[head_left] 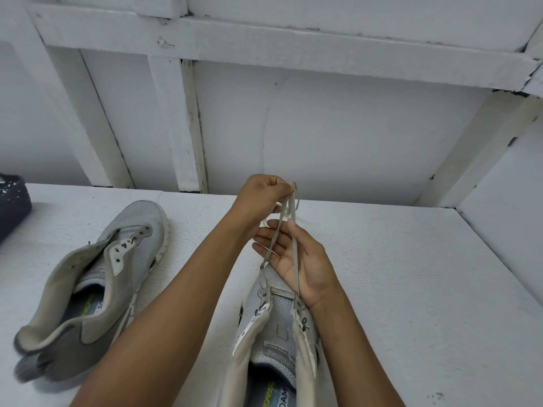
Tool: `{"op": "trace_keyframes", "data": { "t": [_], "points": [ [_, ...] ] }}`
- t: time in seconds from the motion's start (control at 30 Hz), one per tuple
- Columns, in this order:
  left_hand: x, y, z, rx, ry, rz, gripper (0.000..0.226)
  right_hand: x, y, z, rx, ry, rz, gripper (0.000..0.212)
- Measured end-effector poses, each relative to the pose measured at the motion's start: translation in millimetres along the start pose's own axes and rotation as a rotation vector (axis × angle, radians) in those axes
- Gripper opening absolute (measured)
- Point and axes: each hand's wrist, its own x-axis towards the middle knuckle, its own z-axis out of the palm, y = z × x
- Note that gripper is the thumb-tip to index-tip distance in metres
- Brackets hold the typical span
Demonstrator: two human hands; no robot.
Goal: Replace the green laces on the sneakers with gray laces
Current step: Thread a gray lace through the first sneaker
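Note:
Two gray sneakers lie on the white table. The left sneaker (97,292) has no lace and lies tilted with its opening toward me. In front of me, the right sneaker (276,333) has a gray lace (282,227) threaded through its lowest eyelets near the toe. Both strands of it rise to my left hand (261,198), which pinches their ends above the shoe. Just below, my right hand (296,259) is palm up with fingers spread, and the strands run across its palm. No green lace is visible.
A dark blue speckled object (13,204) sits at the table's far left edge. The white table surface (411,289) meets a white wall with painted wooden battens (188,127) behind. A raised white ledge (505,224) borders the right side.

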Motion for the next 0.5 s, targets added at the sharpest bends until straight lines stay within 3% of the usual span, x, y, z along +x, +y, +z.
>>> {"op": "trace_keyframes", "data": {
  "t": [0.27, 0.5],
  "points": [
    [11.1, 5.2, -7.6, 0.059, 0.061, 0.037, 0.028, 1.1, 3.3, -4.2, -0.023, -0.042, -0.032, 0.034],
    [-9.3, -2.0, -9.4, 0.223, -0.176, -0.031, 0.045, -1.3, 4.1, 2.7, -0.122, -0.008, -0.076, 0.025]
  ]
}}
